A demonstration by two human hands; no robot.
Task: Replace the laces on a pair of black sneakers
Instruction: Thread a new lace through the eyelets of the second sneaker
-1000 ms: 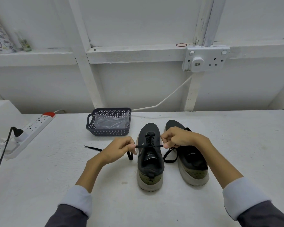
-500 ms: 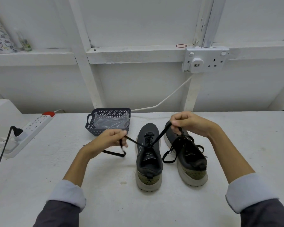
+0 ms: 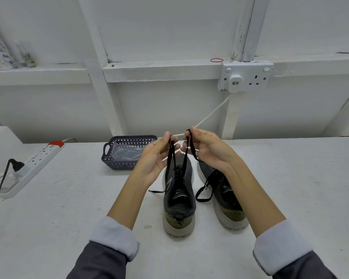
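Two black sneakers with pale soles stand heel-toward-me on the white table. The left sneaker has a black lace threaded through its lower eyelets. Both ends of that lace rise straight up from the shoe. My left hand pinches one end between thumb and fingers. My right hand pinches the other end, a short way to the right at the same height. The right sneaker lies partly under my right forearm, with its own lace hanging in a loose loop off its side.
A dark plastic basket holding clear wrapping sits behind my left hand. A white power strip with a black plug lies at the far left. A wall socket and its white cable are behind the shoes.
Both hands have risen and come together above the left sneaker, pulling the two lace ends from a sideways stretch to straight up.
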